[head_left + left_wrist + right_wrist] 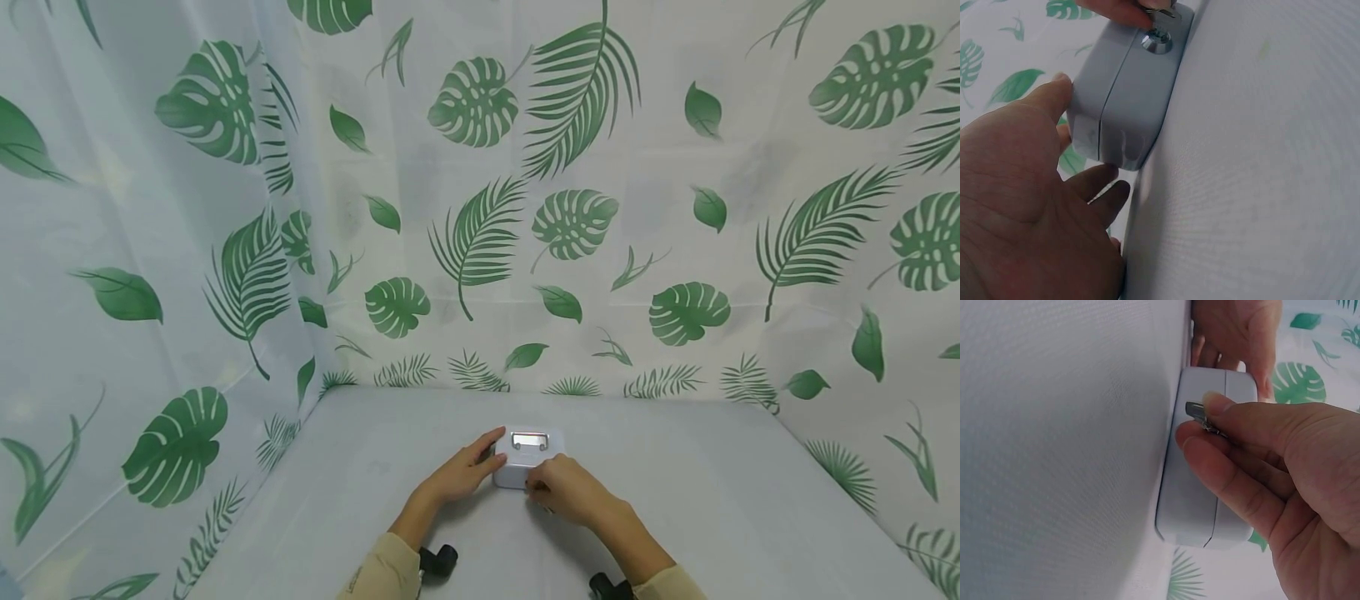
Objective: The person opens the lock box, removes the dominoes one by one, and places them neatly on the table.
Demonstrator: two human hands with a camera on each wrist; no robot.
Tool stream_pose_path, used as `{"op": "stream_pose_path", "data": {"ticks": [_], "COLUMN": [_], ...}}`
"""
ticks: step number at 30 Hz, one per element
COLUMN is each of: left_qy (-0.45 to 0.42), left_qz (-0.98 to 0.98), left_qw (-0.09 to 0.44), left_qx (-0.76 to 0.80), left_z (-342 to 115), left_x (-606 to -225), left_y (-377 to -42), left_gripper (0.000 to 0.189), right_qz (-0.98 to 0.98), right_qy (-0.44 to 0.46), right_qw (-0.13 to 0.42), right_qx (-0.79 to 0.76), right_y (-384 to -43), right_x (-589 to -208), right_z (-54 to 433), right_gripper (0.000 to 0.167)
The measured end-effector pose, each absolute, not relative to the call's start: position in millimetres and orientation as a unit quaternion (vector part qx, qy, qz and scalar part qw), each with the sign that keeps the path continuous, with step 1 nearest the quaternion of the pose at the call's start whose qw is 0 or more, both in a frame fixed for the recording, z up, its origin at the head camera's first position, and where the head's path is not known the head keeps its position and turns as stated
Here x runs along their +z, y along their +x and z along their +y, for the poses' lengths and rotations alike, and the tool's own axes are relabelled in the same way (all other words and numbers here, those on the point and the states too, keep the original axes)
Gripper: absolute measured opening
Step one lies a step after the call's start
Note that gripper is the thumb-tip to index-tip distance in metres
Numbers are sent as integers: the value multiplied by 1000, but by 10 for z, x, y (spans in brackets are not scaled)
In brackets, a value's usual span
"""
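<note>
A pale grey metal cash box with a handle on its lid sits on the white table. My left hand rests at the box's left side, its fingers extended, with one fingertip on the lid's edge in the left wrist view. On the front face, the round silver lock shows just below the fingers of my right hand. That hand pinches a small metal key between thumb and fingers, close at the lock. In the right wrist view, the fingers hide the lock.
The white-covered table extends around the box. Behind and to the left hang white curtains printed with green leaves. Black wrist cameras are on both forearms, low over the table's near side.
</note>
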State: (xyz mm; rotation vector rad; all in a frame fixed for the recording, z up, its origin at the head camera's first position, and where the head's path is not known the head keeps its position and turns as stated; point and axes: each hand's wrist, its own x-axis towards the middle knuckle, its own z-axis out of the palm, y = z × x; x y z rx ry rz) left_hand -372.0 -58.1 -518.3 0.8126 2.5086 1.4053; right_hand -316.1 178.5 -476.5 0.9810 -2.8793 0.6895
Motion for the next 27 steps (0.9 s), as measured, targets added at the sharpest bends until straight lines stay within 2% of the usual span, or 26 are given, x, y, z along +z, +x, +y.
{"op": "stream_pose_path", "data": {"ticks": [14,27], "left_qy": [270,273], "left_qz": [841,837], "left_qw": [75,77], "left_qx": [463,468], "left_z": [-581,-576], "left_x": [-5195,-5180], "left_y": [-3737,-3715], "left_gripper": [60,62], "right_qz": [-928,-927], "right_qy": [292,301], "right_qw": [3,19], "right_qx": [234,223], "right_y": [-3186,-3187], "right_x": [-4796,-4802], "right_z": [1787,1796], "right_gripper": [8,10]}}
